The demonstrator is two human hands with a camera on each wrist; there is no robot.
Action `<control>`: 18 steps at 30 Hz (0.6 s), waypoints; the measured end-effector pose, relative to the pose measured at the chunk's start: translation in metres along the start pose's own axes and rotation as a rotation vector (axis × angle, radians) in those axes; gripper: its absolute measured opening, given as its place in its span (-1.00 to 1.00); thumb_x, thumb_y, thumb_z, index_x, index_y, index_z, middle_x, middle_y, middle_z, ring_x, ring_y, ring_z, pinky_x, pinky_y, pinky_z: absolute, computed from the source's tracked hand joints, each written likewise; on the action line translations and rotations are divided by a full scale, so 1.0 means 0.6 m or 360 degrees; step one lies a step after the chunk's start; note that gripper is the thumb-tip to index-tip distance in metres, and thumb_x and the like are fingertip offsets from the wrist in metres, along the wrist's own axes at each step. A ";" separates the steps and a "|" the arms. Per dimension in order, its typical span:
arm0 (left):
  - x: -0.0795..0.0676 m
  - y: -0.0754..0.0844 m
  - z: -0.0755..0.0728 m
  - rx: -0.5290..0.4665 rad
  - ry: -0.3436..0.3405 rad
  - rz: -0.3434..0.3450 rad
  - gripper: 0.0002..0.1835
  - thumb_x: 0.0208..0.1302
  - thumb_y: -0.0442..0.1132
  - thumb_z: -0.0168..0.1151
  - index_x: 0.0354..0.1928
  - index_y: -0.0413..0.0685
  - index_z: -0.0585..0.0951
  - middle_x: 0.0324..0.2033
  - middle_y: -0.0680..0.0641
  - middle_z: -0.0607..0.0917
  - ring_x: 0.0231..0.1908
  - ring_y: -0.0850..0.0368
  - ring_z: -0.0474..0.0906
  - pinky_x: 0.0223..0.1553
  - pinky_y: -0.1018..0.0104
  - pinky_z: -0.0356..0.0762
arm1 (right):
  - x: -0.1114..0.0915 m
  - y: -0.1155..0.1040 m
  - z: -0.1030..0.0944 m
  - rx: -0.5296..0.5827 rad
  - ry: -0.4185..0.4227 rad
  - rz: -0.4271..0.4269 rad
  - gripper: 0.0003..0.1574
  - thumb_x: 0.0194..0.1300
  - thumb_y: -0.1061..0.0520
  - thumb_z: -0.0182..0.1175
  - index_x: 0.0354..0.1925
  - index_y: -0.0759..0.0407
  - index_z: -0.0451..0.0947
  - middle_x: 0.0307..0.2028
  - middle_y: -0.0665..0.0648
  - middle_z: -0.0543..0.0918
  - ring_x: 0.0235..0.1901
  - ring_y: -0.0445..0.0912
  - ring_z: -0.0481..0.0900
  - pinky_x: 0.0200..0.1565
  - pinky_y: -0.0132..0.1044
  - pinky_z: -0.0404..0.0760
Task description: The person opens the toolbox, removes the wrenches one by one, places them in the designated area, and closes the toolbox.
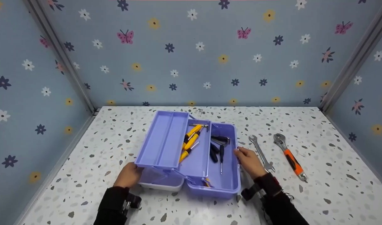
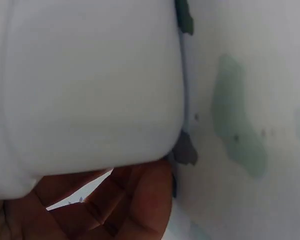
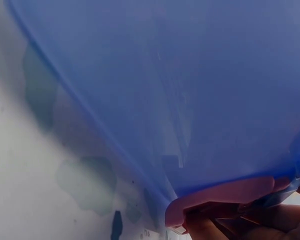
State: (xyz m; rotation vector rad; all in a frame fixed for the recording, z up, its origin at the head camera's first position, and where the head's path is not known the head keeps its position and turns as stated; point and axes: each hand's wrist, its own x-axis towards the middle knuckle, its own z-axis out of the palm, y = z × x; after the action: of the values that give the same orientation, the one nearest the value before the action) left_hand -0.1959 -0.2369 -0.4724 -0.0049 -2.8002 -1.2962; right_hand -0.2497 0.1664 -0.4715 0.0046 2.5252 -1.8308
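A lilac toolbox (image 1: 214,192) stands unfolded, its white-sided lid (image 1: 161,187) tipped out to the left. Its upper tray (image 1: 155,134) is bare; the lower tray (image 1: 197,167) holds several yellow-handled screwdrivers (image 1: 192,140). Black-handled tools, including a small screwdriver (image 1: 221,151), lie in the bottom. My left hand (image 1: 128,175) grips the lid's outer left side, fingers partly hidden under the upper tray. In the left wrist view its curled fingers meet the lid's edge. At the box's right wall, my right hand (image 1: 250,161) grips around the pinkish latch (image 3: 220,197).
Just right of my right hand lies a silver open-end wrench (image 1: 261,153). Farther right is an adjustable wrench (image 1: 290,157) with an orange and black handle. Flower-patterned walls (image 1: 191,62) enclose the speckled tabletop (image 1: 122,125) at the back and sides.
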 end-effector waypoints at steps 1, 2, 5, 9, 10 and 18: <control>0.000 0.003 -0.002 0.0001 0.0001 0.0000 -0.62 0.42 -0.24 -0.01 -0.02 -0.42 0.65 -0.21 -0.33 0.75 -0.21 -0.11 0.68 -0.03 -0.05 0.58 | 0.001 0.000 0.000 -0.0007 0.0003 -0.0009 -0.63 0.46 0.17 0.02 -0.01 0.46 0.57 -0.42 0.06 0.62 -0.44 -0.23 0.49 -0.34 -0.43 0.49; 0.001 0.006 -0.004 -0.0013 -0.0017 -0.0025 -0.63 0.41 -0.27 0.00 0.01 -0.42 0.63 -0.17 -0.34 0.74 -0.18 -0.11 0.67 0.02 -0.08 0.56 | 0.001 0.000 0.000 -0.0007 0.0005 -0.0018 -0.64 0.46 0.18 0.01 -0.05 0.47 0.57 -0.45 0.05 0.59 -0.45 -0.23 0.48 -0.35 -0.43 0.48; 0.002 0.014 -0.010 0.0026 -0.0034 -0.0068 -0.64 0.42 -0.31 -0.04 0.04 -0.42 0.61 -0.24 -0.32 0.72 -0.24 -0.03 0.61 -0.03 0.00 0.55 | 0.001 0.001 0.001 -0.0009 0.0002 -0.0037 -0.67 0.46 0.18 0.02 -0.17 0.45 0.58 -0.52 0.00 0.51 -0.49 -0.24 0.43 -0.38 -0.43 0.43; 0.004 0.024 -0.016 0.0034 -0.0039 -0.0122 -0.60 0.41 -0.34 -0.14 0.07 -0.42 0.59 -0.21 -0.33 0.70 -0.20 -0.07 0.60 -0.04 0.01 0.53 | 0.001 0.002 0.002 -0.0015 0.0005 -0.0041 -0.69 0.45 0.18 0.03 -0.22 0.44 0.57 -0.55 -0.02 0.46 -0.50 -0.24 0.41 -0.40 -0.43 0.40; 0.004 0.028 -0.018 0.0018 -0.0037 -0.0136 -0.59 0.42 -0.33 -0.17 0.08 -0.41 0.59 -0.18 -0.35 0.70 -0.13 -0.12 0.62 0.02 -0.03 0.52 | 0.000 0.001 0.001 -0.0018 0.0010 -0.0038 -0.69 0.45 0.17 0.03 -0.20 0.43 0.58 -0.54 -0.02 0.47 -0.50 -0.24 0.41 -0.40 -0.43 0.41; 0.002 0.063 -0.036 -0.0210 -0.0029 -0.0221 -0.54 0.49 -0.16 -0.12 0.22 -0.32 0.52 0.15 -0.34 0.59 0.20 -0.26 0.48 0.26 -0.14 0.36 | -0.008 -0.023 -0.001 -0.0045 -0.0016 -0.0015 -0.69 0.47 0.20 0.00 -0.28 0.42 0.54 -0.57 -0.02 0.42 -0.53 -0.23 0.37 -0.43 -0.43 0.37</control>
State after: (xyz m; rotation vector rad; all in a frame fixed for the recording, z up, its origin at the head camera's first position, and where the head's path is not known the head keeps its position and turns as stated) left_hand -0.1950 -0.2288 -0.4295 0.1754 -2.7681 -1.5159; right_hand -0.2453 0.1630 -0.4581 -0.0172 2.5483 -1.7935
